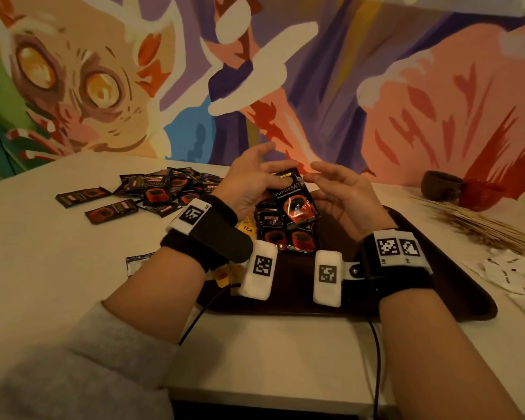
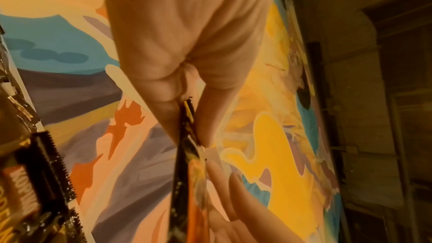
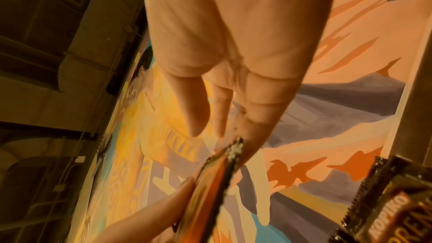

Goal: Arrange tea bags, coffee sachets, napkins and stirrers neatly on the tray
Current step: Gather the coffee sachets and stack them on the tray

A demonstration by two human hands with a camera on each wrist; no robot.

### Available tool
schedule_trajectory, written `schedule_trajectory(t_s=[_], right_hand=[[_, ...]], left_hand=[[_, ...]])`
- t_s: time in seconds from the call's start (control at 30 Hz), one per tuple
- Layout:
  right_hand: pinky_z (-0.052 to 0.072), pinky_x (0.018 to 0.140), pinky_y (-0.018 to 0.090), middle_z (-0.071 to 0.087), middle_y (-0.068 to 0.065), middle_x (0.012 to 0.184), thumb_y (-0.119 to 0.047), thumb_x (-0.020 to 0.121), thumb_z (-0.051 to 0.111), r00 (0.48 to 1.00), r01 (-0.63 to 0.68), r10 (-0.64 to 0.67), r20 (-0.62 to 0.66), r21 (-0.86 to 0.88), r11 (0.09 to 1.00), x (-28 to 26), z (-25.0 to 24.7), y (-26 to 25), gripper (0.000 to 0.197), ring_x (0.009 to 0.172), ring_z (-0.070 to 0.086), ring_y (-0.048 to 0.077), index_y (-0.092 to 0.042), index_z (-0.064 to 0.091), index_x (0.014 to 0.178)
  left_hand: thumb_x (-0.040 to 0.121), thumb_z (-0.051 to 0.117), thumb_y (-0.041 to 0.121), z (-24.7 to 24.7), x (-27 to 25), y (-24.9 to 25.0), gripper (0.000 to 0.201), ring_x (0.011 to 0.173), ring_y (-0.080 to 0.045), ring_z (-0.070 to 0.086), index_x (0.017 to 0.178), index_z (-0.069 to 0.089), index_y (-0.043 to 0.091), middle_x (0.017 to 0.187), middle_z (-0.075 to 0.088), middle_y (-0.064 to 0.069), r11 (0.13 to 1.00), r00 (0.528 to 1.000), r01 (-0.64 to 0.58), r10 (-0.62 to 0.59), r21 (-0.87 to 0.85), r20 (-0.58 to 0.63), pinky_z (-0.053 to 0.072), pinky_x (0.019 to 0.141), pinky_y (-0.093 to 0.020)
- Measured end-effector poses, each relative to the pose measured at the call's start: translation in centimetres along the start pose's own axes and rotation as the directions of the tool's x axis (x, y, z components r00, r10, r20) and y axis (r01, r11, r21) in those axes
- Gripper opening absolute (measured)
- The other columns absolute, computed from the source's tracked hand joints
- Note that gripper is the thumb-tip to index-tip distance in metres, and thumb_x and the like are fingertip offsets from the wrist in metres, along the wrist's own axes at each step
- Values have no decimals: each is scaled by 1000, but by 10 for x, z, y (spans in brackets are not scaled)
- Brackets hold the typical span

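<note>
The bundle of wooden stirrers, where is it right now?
In the head view the stirrers lie on the table at the far right, off the tray, just in front of the two dark cups.

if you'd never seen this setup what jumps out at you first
The bright cartoon mural fills the wall behind the table. In front of it the left hand pinches a black Kopiko Supremo coffee sachet above the dark tray, with the right hand open beside it. A loose heap of sachets lies on the table to the left.
</note>
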State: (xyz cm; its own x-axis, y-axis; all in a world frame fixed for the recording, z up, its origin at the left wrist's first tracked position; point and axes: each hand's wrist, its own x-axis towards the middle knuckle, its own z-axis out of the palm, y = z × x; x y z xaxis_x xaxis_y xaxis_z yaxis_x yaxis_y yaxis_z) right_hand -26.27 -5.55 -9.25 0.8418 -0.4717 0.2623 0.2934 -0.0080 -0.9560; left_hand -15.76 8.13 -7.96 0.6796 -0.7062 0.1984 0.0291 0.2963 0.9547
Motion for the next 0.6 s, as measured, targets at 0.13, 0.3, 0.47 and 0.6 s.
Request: schedule_trajectory(t_s=[0.13,0.3,0.47,0.6], right_hand=[[51,53,17,67,-1,69,9,83,57,990,-91,105,89,-146,985,4,0,3,28,61,67,7,-7,59,106],[38,49,17,64,1,65,9,82,57,963,-265,266,-36,-288,920,9,-10,6,19,58,55,11,-8,63,78],[31,48,18,55,5,75,3,82,58,838,-539,527,-144,-378,753,13,-21,15,11,58,41,11,-2,63,90],[34,51,20,57,6,78,4,84,56,779,-626,583,-229,-342,701,16,-26,20,10,59,43,11,-3,62,90]], left_hand=[[82,54,-20,4,-1,-2,73,93,-20,68,144,30,10,114,66,-12,1000,999,-6,5,27,38,58,67,-27],[88,59,-5,8,4,-6,57,100,-20,64,139,38,10,118,62,-14,997,998,65,-64,49,-19,57,78,-27],[96,54,20,6,8,-9,37,89,-14,57,131,47,12,102,58,-4,977,980,190,-182,92,-86,49,84,-28],[99,49,29,2,6,-8,30,85,-14,59,124,52,13,89,62,-1,934,954,298,-299,196,-25,46,90,-34]])
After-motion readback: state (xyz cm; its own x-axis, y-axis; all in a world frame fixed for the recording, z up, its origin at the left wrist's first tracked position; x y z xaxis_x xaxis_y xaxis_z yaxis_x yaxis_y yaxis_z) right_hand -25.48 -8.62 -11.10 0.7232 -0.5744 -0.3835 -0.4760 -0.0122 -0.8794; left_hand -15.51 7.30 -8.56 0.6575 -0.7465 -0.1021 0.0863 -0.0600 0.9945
